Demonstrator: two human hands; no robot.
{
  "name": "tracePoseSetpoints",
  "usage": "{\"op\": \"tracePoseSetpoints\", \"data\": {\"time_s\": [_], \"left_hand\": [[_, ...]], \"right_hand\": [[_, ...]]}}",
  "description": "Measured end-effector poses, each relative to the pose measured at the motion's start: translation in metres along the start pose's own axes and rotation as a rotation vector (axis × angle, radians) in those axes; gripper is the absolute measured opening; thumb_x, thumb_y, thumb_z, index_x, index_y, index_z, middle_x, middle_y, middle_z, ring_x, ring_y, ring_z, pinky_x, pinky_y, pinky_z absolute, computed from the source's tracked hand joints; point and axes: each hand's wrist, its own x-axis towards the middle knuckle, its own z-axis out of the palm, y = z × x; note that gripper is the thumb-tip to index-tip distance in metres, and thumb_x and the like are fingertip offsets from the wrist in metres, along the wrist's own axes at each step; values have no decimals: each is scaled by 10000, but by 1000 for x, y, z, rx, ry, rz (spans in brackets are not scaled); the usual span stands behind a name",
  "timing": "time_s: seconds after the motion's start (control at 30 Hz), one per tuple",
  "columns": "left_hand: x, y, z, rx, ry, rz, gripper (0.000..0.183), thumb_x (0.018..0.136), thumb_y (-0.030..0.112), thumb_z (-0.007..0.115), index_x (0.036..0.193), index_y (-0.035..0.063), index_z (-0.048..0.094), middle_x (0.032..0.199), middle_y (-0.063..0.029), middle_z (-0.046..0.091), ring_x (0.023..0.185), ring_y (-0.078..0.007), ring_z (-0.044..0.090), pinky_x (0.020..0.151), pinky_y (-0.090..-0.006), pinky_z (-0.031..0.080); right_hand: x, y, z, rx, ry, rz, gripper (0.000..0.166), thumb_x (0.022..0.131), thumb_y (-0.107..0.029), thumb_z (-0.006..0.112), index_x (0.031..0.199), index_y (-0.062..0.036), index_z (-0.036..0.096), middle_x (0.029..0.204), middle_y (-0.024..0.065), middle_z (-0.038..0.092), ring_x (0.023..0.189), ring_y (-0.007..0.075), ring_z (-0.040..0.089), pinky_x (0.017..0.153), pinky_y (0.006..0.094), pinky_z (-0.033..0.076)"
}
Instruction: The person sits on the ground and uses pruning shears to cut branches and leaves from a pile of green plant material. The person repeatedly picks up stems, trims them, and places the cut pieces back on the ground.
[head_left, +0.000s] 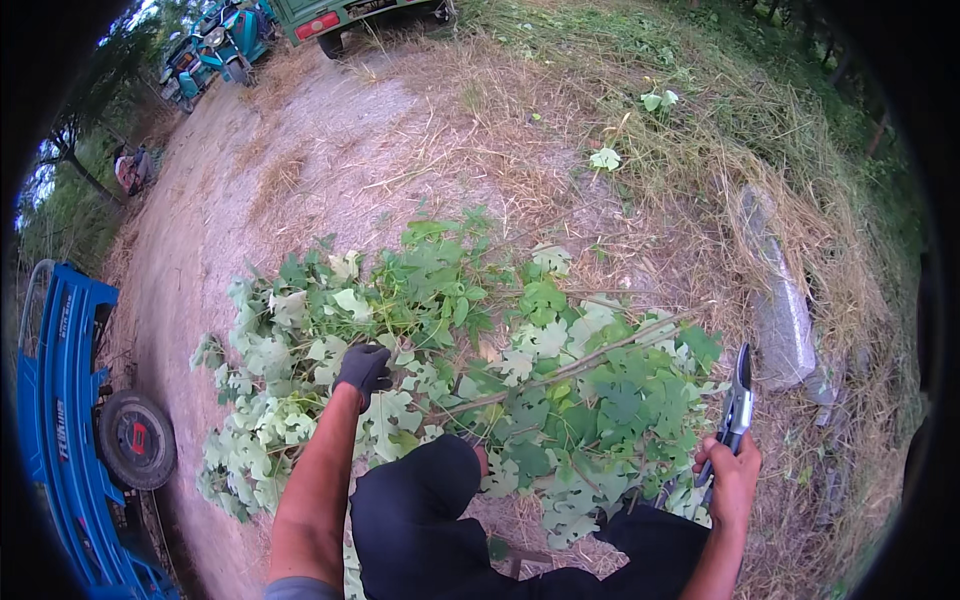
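Note:
My left hand (364, 373), in a dark glove, is over the pile of cut leafy branches (255, 360) with its fingers curled. Whether a stem is between those fingers is hard to see. At the right of the pile, my bare right hand (729, 474) grips a pair of pruning shears (736, 409), blades pointing away from me. Broad lobed leaves, green on one face and paler on the other, spread in front of my knees. A long bare branch (581, 366) lies slantwise across them.
A concrete post (781, 330) lies in dry grass at the right. On the left stands a blue cargo vehicle (64, 420) with a wheel (138, 440). A green vehicle (360, 16) and teal three-wheelers (225, 45) are farther off. A person (133, 171) is by the trees.

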Motion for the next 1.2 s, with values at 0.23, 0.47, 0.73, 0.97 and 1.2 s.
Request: {"op": "tracePoseSetpoints", "data": {"time_s": [0.23, 0.47, 0.73, 0.97, 1.2], "left_hand": [[34, -28, 27, -329, -94, -165, 361, 928, 326, 617, 1152, 46, 571, 1039, -147, 635, 922, -269, 685, 543, -297, 489], [56, -10, 39, -534, -298, -210, 187, 975, 285, 568, 1037, 109, 577, 756, -1, 597, 548, -99, 459, 456, -238, 372], [14, 91, -8, -820, -309, 198, 185, 953, 260, 613, 1070, 118, 603, 731, 36, 598, 539, -54, 529, 447, -186, 393], [-43, 207, -38, -602, -230, 633, 295, 964, 247, 609, 1164, 36, 564, 779, 19, 580, 571, -42, 515, 473, -193, 405], [-93, 273, -52, -618, -117, 837, 239, 975, 194, 589, 1131, 12, 578, 749, 5, 563, 526, -50, 461, 424, -173, 361]], "right_hand": [[6, -3, 13, -37, 10, -10, 171, 834, -125, 604, 937, 4, 558, 696, 49, 565, 577, 131, 561, 540, 278, 487], [7, -9, 22, -48, 4, 57, 174, 818, -96, 602, 933, 24, 551, 725, 66, 571, 599, 140, 560, 579, 290, 476], [8, -7, 26, -29, -25, 36, 149, 822, -75, 602, 921, 21, 545, 718, 61, 573, 601, 139, 561, 573, 292, 471], [7, -5, 26, -37, -34, -7, 168, 816, -101, 610, 921, 13, 543, 676, 76, 585, 562, 158, 582, 539, 294, 486], [3, -7, 26, 12, -19, -36, 174, 818, -105, 610, 924, 17, 547, 680, 73, 584, 568, 153, 588, 532, 293, 491]]}}
